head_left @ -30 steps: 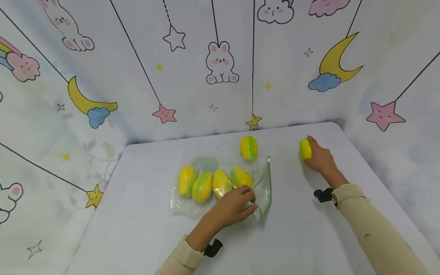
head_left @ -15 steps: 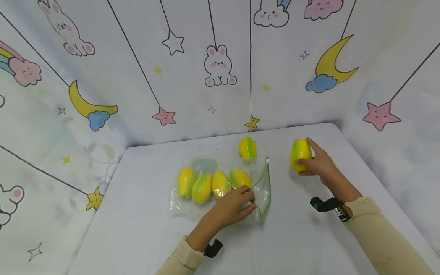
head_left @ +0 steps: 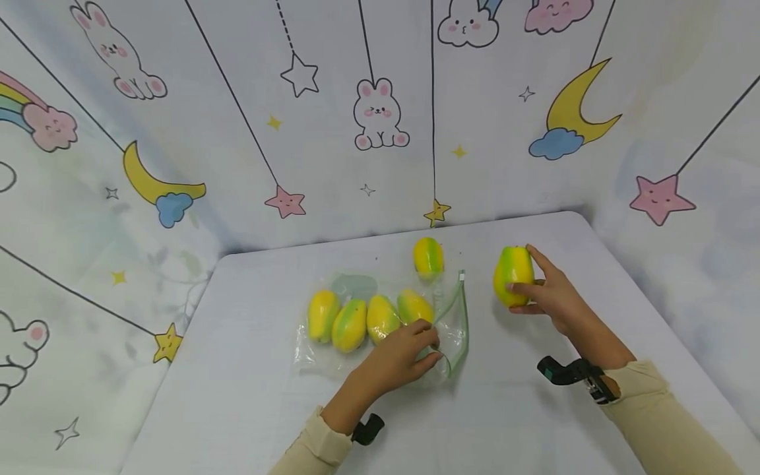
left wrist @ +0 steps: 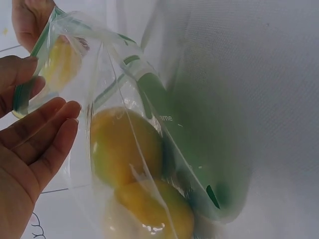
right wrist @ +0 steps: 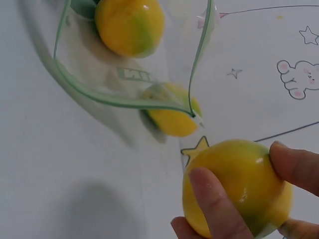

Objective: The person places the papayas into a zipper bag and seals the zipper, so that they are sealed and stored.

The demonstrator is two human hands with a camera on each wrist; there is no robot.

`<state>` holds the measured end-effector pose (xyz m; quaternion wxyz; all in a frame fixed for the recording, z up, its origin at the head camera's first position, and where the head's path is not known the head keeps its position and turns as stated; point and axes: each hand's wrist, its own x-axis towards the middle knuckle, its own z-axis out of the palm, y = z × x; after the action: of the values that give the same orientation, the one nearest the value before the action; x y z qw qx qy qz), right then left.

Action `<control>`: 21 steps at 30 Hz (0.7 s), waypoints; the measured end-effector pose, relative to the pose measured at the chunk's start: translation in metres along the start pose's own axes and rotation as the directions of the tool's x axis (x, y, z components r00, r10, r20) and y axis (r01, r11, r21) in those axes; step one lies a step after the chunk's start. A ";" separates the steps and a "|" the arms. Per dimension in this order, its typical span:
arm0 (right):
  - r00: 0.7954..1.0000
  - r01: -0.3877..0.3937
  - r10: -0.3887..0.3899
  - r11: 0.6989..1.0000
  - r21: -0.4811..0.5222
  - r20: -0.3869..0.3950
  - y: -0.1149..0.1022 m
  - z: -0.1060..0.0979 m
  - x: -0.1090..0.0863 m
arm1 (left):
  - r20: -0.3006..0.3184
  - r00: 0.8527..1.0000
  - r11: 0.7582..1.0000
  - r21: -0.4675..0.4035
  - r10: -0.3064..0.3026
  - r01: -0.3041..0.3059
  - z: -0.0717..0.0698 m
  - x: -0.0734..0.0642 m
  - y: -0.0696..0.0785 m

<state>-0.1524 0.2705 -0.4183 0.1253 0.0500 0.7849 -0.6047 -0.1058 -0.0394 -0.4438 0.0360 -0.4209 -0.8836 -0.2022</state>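
Observation:
A clear zip bag [head_left: 309,357] with a green zip edge lies on the table, its mouth spread toward the right. Inside it rest several yellow-green papayas [head_left: 349,324]. My left hand [head_left: 394,356] pinches the rim of the bag's mouth between thumb and fingers, as the left wrist view shows with the green zip strip [left wrist: 22,97]. To the right of the mouth, my right hand [head_left: 558,297] grips another papaya [head_left: 508,267], fingers and thumb around its sides. In the right wrist view that papaya [right wrist: 239,169] appears apart from the bag.
One loose papaya [head_left: 428,256] lies outside the bag, just behind its mouth near the table's back edge. The white table [head_left: 237,409] meets a cartoon-printed backdrop [head_left: 332,165] at the back and sides. Each wrist carries a small black camera [head_left: 368,429].
My right hand has brought its papaya left and toward me from the far right of the table, turning it so more of it shows. My left hand and the bag stay put.

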 end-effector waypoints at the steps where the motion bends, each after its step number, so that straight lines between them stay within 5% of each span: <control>1: 1.000 -0.001 0.001 1.000 0.006 0.004 0.000 0.001 -0.002 | -0.009 1.000 1.000 0.005 0.000 0.000 0.001 0.001 0.000; 9: 0.998 -0.012 0.010 0.999 0.039 0.055 0.004 0.018 -0.013 | -0.095 0.995 0.999 0.022 -0.031 0.033 0.005 0.004 0.002; 21: 0.984 -0.051 0.040 0.997 0.058 0.171 0.018 0.054 -0.022 | -0.112 0.993 0.999 0.017 -0.043 0.045 0.002 0.003 0.007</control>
<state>-0.1195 0.2248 -0.4418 0.2040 0.0200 0.7508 -0.6279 -0.1025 -0.0321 -0.4427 0.0849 -0.3889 -0.8912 -0.2175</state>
